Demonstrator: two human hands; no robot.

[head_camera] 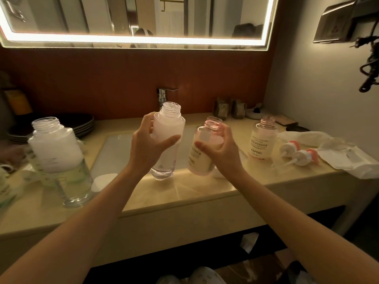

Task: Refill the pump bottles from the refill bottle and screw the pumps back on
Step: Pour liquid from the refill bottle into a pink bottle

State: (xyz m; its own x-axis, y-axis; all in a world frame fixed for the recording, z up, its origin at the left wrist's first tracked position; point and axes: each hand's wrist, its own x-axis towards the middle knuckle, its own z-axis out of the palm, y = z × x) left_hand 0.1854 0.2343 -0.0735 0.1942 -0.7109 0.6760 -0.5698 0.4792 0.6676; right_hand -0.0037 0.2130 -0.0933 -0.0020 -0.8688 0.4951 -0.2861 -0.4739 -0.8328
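Beige stone forms the counter (184, 193), set under a lit mirror (135, 19), with a white sink (117, 148) sunk into its middle and a chrome faucet (163, 96) at the back edge. At the back left corner sits a stack of dark plates (82, 124). In front of it, near the left front edge, a large clear bottle (59, 160) stands open, white in its upper part and pale green below. A white cap (103, 182) lies just beside the sink's front left corner.

Over the front of the sink, the left hand (147, 148) wraps its fingers and thumb round a clear bottle (169, 130) of white liquid. Its threaded neck is open, and it is held nearly upright with a slight lean to the right. Close beside it but apart, the right hand (222, 150) grips the shoulder of a pink-tinted pump bottle (202, 158) filled with cream liquid. This one is also uncapped, and its neck tilts to the right.

To the right of the sink, a second pump bottle (262, 140), labelled YAPING, stands upright and open on the counter. Two white pumps (298, 153) with pink collars lie on their sides just beside it, next to each other. A crumpled white plastic bag (356, 160) spreads toward the right edge.
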